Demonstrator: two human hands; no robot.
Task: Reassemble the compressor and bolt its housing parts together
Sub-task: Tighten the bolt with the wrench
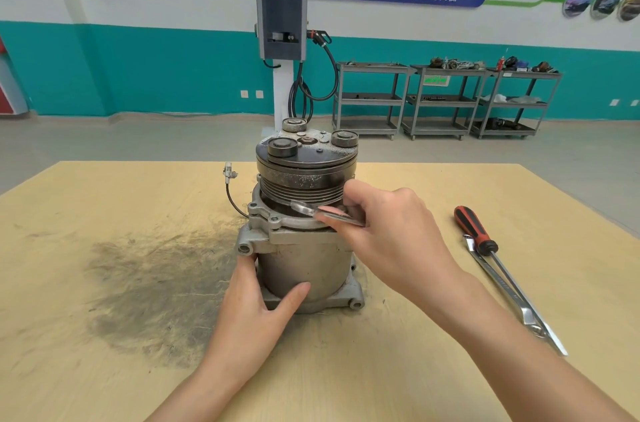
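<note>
Gripping a wrench (322, 212) in our right hand (391, 231), we set it at the flange; its head blurs out. Our left hand (256, 304) clasps the compressor (304, 214), upright mid-table (104, 214), fingers hidden behind.

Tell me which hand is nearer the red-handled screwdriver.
Right. The right hand works a wrench at the compressor's flange, left of the screwdriver; the left hand grips the housing farther left.

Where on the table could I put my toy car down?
Bare wood lies left of the compressor, though a dark smudge dirties it. More lies beyond the screwdriver and wrench. Around the compressor, both hands crowd it.
</note>
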